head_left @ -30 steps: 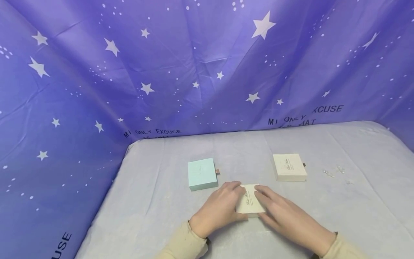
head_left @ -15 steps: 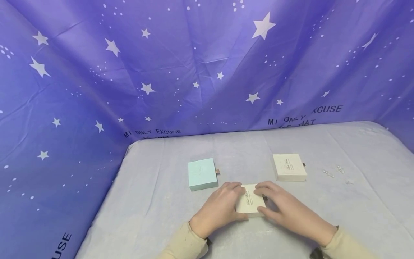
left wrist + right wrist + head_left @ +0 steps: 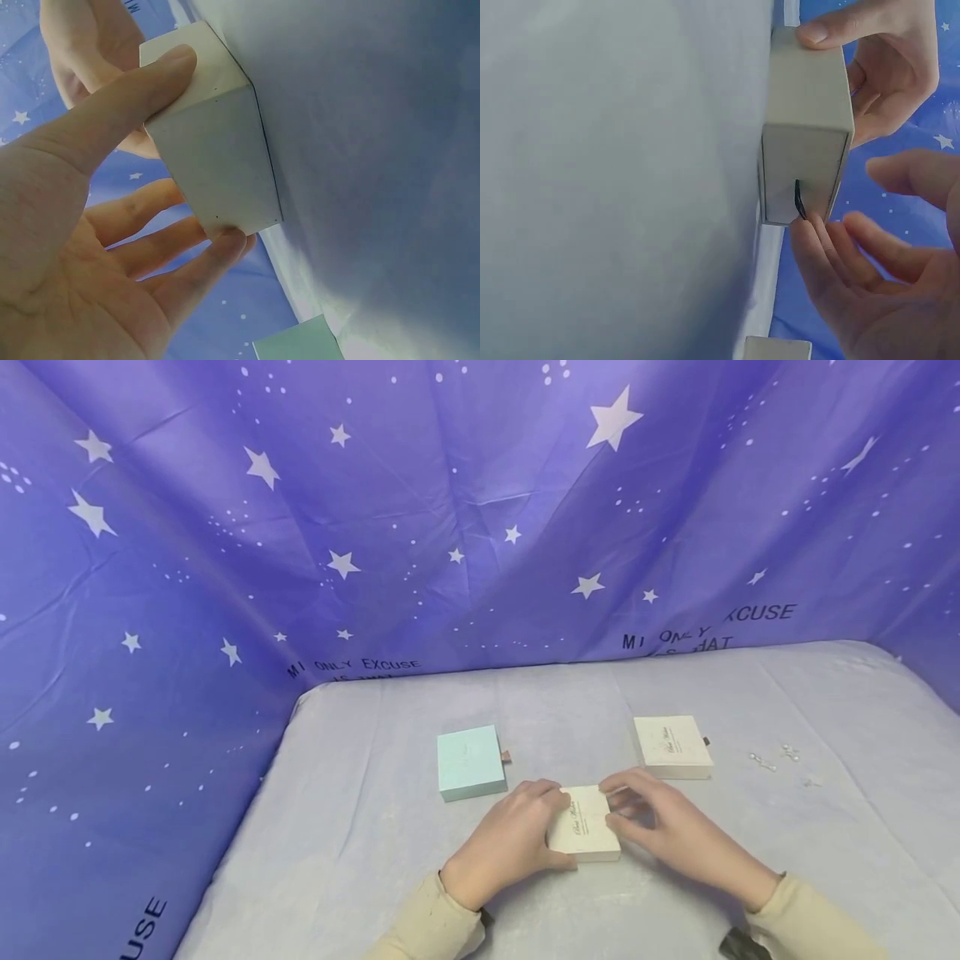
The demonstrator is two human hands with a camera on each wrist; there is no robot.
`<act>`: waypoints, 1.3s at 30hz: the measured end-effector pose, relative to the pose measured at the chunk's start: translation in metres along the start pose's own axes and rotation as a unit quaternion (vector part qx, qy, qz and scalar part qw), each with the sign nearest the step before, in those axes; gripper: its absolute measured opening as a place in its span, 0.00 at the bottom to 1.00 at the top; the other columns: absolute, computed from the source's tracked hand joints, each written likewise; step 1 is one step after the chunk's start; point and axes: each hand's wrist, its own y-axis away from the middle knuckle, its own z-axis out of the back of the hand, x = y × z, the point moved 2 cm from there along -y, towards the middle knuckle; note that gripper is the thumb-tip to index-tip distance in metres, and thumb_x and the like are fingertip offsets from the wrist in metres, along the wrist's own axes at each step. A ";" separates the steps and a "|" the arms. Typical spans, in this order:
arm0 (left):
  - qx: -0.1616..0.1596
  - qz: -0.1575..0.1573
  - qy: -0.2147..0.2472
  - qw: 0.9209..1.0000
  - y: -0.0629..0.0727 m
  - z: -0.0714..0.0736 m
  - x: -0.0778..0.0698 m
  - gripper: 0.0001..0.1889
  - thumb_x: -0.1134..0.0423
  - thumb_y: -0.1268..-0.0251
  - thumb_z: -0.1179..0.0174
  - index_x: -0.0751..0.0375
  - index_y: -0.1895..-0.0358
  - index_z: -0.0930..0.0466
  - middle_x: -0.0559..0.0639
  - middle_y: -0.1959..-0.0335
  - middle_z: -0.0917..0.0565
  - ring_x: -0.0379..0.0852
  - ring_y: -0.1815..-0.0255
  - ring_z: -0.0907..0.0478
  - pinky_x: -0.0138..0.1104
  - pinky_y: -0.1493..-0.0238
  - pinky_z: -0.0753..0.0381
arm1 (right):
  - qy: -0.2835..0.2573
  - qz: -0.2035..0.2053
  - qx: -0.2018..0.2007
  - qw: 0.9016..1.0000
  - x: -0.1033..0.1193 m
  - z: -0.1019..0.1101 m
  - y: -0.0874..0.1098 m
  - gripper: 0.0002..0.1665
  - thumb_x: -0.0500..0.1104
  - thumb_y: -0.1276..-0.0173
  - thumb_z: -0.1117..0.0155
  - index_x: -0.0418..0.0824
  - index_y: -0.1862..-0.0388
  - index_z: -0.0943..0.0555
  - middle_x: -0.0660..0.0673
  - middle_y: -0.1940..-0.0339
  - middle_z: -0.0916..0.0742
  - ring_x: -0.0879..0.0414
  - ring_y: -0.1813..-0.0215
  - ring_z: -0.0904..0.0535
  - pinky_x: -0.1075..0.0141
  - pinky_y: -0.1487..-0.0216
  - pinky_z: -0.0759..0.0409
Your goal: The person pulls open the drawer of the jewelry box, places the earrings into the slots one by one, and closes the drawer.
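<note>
A small cream drawer-style jewelry box [image 3: 588,827] with dark script on its top sits on the pale cloth. My left hand [image 3: 513,839] grips it at the left end, thumb on the near side and fingers around the far side. At the box's right end is my right hand [image 3: 678,835]. In the right wrist view a short black ribbon pull [image 3: 799,199] sticks out of the drawer front. Right fingertips [image 3: 802,229] are right at this ribbon, while the thumb stands well apart from them. The drawer front looks flush with the sleeve.
A mint-green box [image 3: 470,764] with a brown tab stands at the back left. Another cream box [image 3: 672,747] is behind my right hand. Small shiny jewelry pieces [image 3: 762,762] lie farther right. A purple star-print curtain [image 3: 465,510] hangs behind the table.
My right hand has drawn back to the right from the top and sides of the box, uncovering its right end. My left hand has stayed on the box.
</note>
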 end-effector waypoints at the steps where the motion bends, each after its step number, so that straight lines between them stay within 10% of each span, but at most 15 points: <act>1: 0.001 0.001 0.002 1.000 0.000 0.000 0.000 0.33 0.48 0.58 0.20 0.59 0.48 0.19 0.50 0.44 0.18 0.44 0.45 0.21 0.31 0.43 0.21 | -0.004 -0.010 0.003 1.000 -0.001 0.001 0.000 0.19 0.35 0.37 0.30 0.37 0.47 0.22 0.48 0.54 0.15 0.60 0.57 0.16 0.65 0.55 0.15; 26: -0.005 0.002 0.014 1.000 -0.001 -0.003 0.003 0.36 0.49 0.60 0.20 0.61 0.44 0.19 0.51 0.43 0.18 0.44 0.44 0.21 0.31 0.41 0.23 | -0.150 -0.127 0.136 0.971 -0.026 0.002 -0.008 0.12 0.31 0.36 0.41 0.26 0.55 0.20 0.42 0.64 0.12 0.59 0.65 0.14 0.65 0.62 0.14; 39: -0.004 0.006 0.023 1.000 -0.001 -0.003 0.003 0.36 0.49 0.61 0.19 0.61 0.44 0.19 0.51 0.44 0.18 0.44 0.45 0.21 0.30 0.42 0.23 | -0.151 -0.150 0.136 0.968 -0.030 0.003 -0.008 0.09 0.33 0.37 0.37 0.29 0.60 0.16 0.43 0.69 0.11 0.57 0.69 0.14 0.66 0.65 0.14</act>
